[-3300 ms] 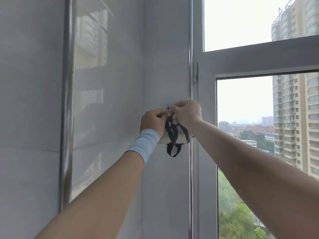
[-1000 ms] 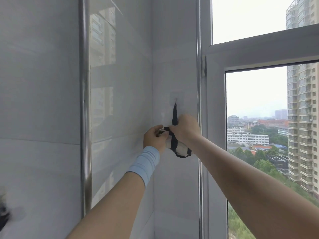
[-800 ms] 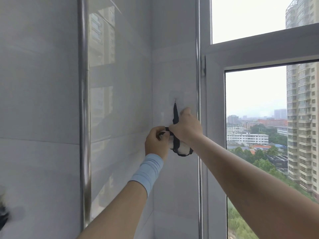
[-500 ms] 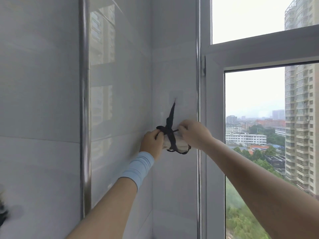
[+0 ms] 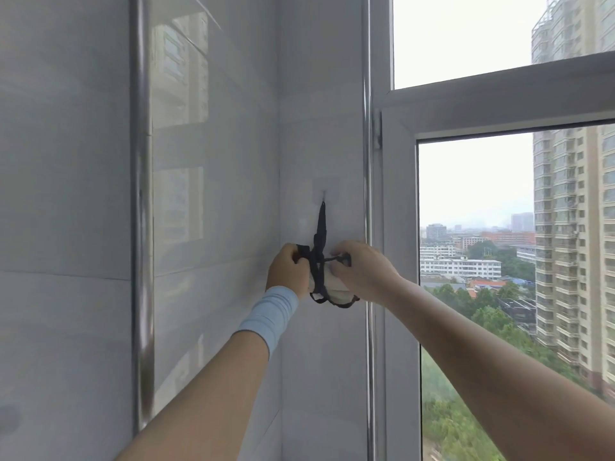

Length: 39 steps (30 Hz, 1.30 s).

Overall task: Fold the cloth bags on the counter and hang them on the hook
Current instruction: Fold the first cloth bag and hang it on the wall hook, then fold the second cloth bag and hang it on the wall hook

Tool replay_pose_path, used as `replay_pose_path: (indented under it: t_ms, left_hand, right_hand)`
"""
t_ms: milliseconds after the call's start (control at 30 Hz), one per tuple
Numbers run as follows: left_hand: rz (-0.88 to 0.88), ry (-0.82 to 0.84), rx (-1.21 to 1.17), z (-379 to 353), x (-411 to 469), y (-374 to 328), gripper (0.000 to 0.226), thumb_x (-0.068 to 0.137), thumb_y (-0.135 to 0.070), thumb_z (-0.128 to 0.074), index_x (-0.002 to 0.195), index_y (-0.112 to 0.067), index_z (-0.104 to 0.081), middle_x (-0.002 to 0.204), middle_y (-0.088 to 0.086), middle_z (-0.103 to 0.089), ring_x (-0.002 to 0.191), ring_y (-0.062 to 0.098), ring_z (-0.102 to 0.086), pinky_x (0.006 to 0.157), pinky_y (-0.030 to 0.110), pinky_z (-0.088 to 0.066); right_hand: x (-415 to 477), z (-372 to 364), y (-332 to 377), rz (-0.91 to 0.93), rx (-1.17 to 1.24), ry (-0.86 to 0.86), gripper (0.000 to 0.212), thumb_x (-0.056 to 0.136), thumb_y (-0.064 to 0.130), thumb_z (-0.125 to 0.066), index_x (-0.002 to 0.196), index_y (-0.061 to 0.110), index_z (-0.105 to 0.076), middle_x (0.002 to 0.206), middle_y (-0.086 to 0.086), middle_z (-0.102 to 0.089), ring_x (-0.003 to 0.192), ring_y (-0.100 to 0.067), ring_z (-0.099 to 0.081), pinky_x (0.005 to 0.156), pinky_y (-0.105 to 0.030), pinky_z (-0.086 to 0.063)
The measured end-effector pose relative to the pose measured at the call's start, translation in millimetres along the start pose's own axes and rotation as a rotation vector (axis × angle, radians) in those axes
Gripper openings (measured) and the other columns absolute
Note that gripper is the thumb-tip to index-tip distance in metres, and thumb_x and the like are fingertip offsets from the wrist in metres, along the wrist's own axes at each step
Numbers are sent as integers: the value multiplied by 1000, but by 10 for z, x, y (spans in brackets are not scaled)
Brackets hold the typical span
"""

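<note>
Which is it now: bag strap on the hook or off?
On. The black strap runs taut from the folded bag up to the hook; the left hand and right hand both grip the bag.

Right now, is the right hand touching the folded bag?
Touching. The head view shows the right hand with its fingers curled against the end of the folded bag, pinching its black strap.
</note>
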<state>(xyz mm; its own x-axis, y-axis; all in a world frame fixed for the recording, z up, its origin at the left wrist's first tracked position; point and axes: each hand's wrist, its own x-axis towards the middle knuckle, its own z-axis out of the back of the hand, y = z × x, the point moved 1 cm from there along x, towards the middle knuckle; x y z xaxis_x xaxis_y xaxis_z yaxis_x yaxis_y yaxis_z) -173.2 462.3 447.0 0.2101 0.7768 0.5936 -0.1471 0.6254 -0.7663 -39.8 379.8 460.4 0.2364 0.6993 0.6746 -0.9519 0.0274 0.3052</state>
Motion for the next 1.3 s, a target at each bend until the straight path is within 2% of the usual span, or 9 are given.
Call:
replay_pose_path:
  t_ms: [133, 300, 467, 600, 667, 767, 900, 1033, 1300]
  left_hand:
    - [-148, -71, 100, 36, 84, 39, 46, 87, 0, -44, 124, -27, -51, 122, -1, -50, 106, 21, -56, 92, 37, -50]
    - [-236, 256, 359, 107, 104, 127, 44, 96, -11, -36, 126, -28, -63, 129, -2, -58, 114, 21, -55, 96, 28, -43]
    - [-382, 145, 494, 165, 68, 122, 38, 98, -11, -41, 131, -16, -59, 151, 4, -35, 133, 27, -36, 112, 34, -30]
    - [-445, 72, 414, 235, -51, 56, 43, 91, -3, -43, 131, -13, -54, 137, 8, -47, 124, 28, -43, 106, 32, -33]
    - [-408, 15, 356, 319, -96, 28, 40, 90, -7, -44, 126, -17, -57, 130, 4, -51, 118, 23, -47, 103, 34, -38]
    - [-381, -66, 307, 409, -273, -3, 22, 90, -17, -48, 105, -23, -63, 108, -4, -58, 97, 17, -55, 86, 36, -48]
    - [-343, 56, 229, 363, -762, 19, 11, 91, -25, -48, 93, -25, -60, 91, -6, -61, 80, 16, -58, 73, 31, -50]
    - [-273, 268, 274, 113, -1302, 264, 14, 89, -28, -50, 89, -24, -63, 80, -10, -62, 74, 15, -58, 72, 32, -53]
    - [-45, 691, 346, -539, -2619, 961, 17, 91, -32, -50, 98, -28, -65, 88, -7, -65, 83, 17, -61, 75, 27, -49]
  right_hand:
    - [-5, -49, 7, 95, -83, -77, 38, 91, 35, -54, 129, 30, -57, 123, 6, -53, 117, -17, -47, 93, -35, -45]
    - [-79, -173, -24, 112, -73, 80, 31, 99, 33, -40, 115, 29, -66, 101, 1, -62, 94, -24, -57, 71, -35, -49]
    - [-50, -146, -12, 90, -46, 111, 31, 98, 38, -42, 118, 31, -64, 105, 3, -62, 100, -23, -58, 81, -40, -53]
    - [-73, 16, 5, 27, 6, 42, 38, 101, 36, -40, 133, 26, -57, 129, 2, -60, 115, -21, -56, 94, -36, -47]
    - [-139, 134, 6, -3, 78, -6, 34, 101, 34, -41, 127, 26, -62, 125, 2, -62, 111, -18, -58, 92, -33, -46]
    - [-362, 256, 5, -29, 172, -133, 29, 100, 31, -43, 117, 26, -66, 118, 6, -62, 103, -13, -58, 86, -29, -44]
    - [-915, 210, 6, -46, 220, -255, 25, 98, 26, -46, 102, 27, -71, 103, 10, -63, 93, -11, -59, 80, -31, -48]
    - [-1583, -115, -167, -157, 185, -62, 21, 96, 29, -51, 97, 32, -72, 96, 14, -68, 84, -8, -60, 76, -30, -49]
    - [-3083, -724, -745, -450, 105, 424, 26, 98, 36, -50, 109, 23, -70, 101, 6, -71, 92, -14, -64, 81, -30, -51]
